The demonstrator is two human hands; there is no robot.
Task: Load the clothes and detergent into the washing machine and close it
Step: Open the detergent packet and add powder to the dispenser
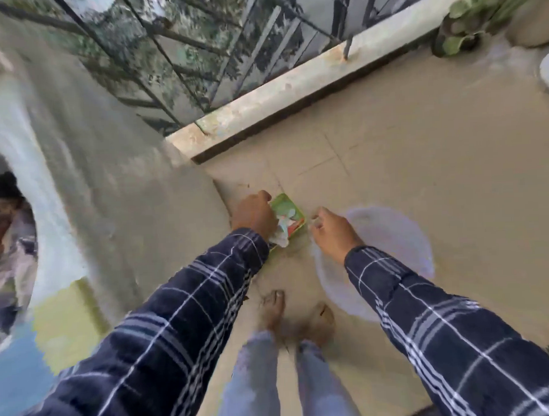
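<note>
Beige tiled floor [420, 140] of a balcony, closed along the far side by a low concrete parapet [294, 92] with a dark metal grille [168, 56] above it; potted plant [460, 33] in the far right corner. Head view only, blurred throughout.

Down the left side, washing machine [110, 182], pale and rounded, its opening at the far left edge showing clothes [9, 223] inside, dark and light fabric in a heap. Door not to be made out. By judgement, then: clothes loaded or nearly so, detergent next, closing last.

Near the middle, on the floor just beside the foot of the machine, detergent packet [290, 215]: green, flat, with a white torn flap [280, 238] at the near end. Presumably kept there to be close to the machine.

Left hand [253, 213] down on the packet's left edge, knuckles up, fingers curled under and out of sight, apparently gripping it for the lift.

Right hand [331, 234] just beside the packet's right edge, not touching it, fingers loosely curled, nothing visible in them. Likely placed to steady the packet or tend the torn mouth. Beneath that hand and forearm, translucent round basin [399, 244] on the floor, probably the laundry carrier, with nothing visible in it.

Both arms in dark checked sleeves [183, 304], reaching down. Bare feet [272, 310] near basin and packet, hence a stooped stance.

Worth minding: flap open, so packet best carried mouth-up to avoid a spill.
</note>
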